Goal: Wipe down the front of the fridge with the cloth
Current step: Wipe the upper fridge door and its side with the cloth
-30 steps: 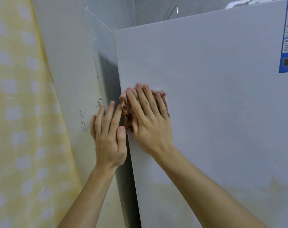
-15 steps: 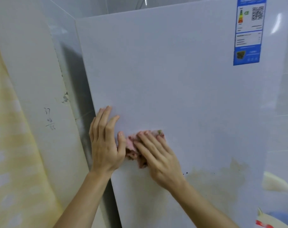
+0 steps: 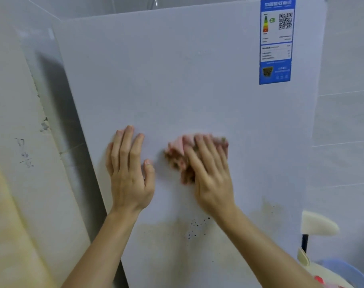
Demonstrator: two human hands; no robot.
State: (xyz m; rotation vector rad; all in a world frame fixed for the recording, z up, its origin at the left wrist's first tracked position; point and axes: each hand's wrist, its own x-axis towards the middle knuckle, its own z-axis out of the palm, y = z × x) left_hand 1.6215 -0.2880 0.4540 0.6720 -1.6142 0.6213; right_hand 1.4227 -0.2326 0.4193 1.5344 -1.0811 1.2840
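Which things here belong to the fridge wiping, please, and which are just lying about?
Job: cloth, fridge front, right hand pressing the cloth, left hand flat on it, stains low down.
Lying about: energy label, blue basin, white pad, yellow curtain.

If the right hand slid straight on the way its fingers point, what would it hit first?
Probably nothing: the right hand, pressing the cloth, points up bare fridge door to its top edge; the blue label lies off right.

left hand (image 3: 131, 175): I see it raised, palm forward, fingers straight and close together, thumb out sideways.
right hand (image 3: 210, 173): level with it, fingers extended, palm forward, outline blurred.
left forearm (image 3: 103, 246), right forearm (image 3: 260, 245): bare, angling upward, apart.
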